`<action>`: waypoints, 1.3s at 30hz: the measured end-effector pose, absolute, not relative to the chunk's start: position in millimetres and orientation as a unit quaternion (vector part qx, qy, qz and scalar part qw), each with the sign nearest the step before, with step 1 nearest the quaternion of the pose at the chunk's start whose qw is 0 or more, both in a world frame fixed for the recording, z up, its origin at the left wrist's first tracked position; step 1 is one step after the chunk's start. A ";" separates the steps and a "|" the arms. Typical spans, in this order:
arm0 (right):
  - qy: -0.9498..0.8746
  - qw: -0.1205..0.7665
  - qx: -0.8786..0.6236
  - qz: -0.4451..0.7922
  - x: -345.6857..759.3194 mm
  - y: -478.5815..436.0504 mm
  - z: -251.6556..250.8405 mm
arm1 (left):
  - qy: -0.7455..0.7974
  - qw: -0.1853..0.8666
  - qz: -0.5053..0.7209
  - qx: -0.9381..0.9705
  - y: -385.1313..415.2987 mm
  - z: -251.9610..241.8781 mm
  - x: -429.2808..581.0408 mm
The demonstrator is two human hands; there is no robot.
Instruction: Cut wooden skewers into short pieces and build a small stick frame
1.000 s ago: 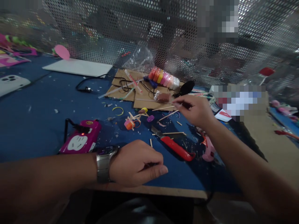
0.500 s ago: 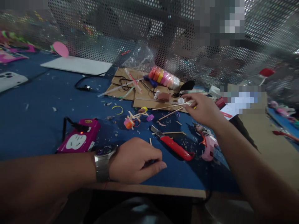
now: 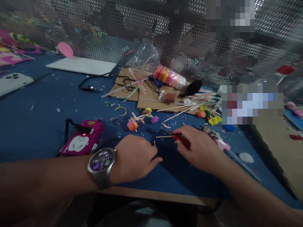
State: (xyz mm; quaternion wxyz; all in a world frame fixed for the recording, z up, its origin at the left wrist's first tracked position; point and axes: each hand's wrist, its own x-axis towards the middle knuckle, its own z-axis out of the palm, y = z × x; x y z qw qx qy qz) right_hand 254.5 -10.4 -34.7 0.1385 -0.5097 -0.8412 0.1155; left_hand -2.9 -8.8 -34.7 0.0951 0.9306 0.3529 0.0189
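Observation:
My right hand [image 3: 197, 146] is closed round the red handle of a utility knife [image 3: 181, 140], whose blade points left above the table. Beside the blade lies a short thin wooden stick [image 3: 163, 136]. My left hand [image 3: 133, 159], with a watch on its wrist, rests near the table's front edge, fingers curled under; what they may hold is hidden. Just beyond the hands sits a small construction of sticks and coloured bottle caps [image 3: 133, 125], with a loose purple cap [image 3: 154, 119] next to it. A pink glue gun [image 3: 222, 144] lies partly behind my right hand.
At left, a magenta power socket box [image 3: 81, 138] has a black plug in it. Cardboard [image 3: 151, 105] at the back bears sticks, a cable and a bag of coloured clay [image 3: 169, 76]. More caps [image 3: 214, 120] lie at right, near a large cardboard sheet [image 3: 272, 138].
My right hand has come back from the sticks on the cardboard and taken hold of the utility knife. My left hand has shifted slightly left and turned, bringing the watch face into view.

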 end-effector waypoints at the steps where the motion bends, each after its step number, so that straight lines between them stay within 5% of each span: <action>1: -0.833 0.152 -0.521 0.110 256.1 -11.0 -34.7 | 0.370 0.076 0.003 0.926 -8.7 -31.9 -2.6; 14: -0.848 0.074 -0.523 0.046 258.3 -7.5 -45.1 | 0.389 0.045 -0.029 0.920 -3.5 -29.5 -0.8; 39: -0.868 0.078 -0.482 0.087 255.6 -7.8 -44.2 | 0.413 0.048 -0.072 0.906 -1.7 -27.7 3.2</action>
